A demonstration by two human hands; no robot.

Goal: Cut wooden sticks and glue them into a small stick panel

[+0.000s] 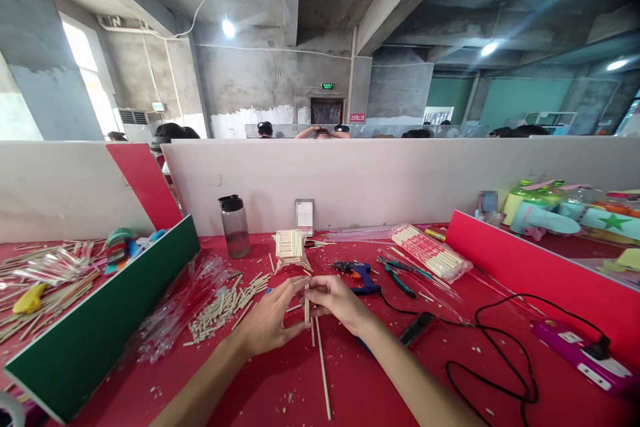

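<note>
Short wooden sticks (pixel 307 307) stand roughly upright between my two hands. My left hand (pixel 273 317) curves round their left side, with fingertips at the top and the thumb lower down. My right hand (pixel 336 300) pinches from the right, near the upper end. My fingers partly hide how many sticks are held. Below the hands, a long wooden stick (pixel 323 373) extends toward me. Just beyond them is a small structure of cut sticks (pixel 291 248). Left of my left hand lies a pile of short cut sticks (pixel 225 310).
Right of my hands lie a blue glue gun (pixel 367 277), green-handled pliers (pixel 400 280) and a packet of wooden sticks (pixel 433 253). A black cord runs to a purple power strip (pixel 583 357). A water bottle (pixel 235 227) stands back left. Green (pixel 110 313) and red (pixel 545 277) dividers flank the table.
</note>
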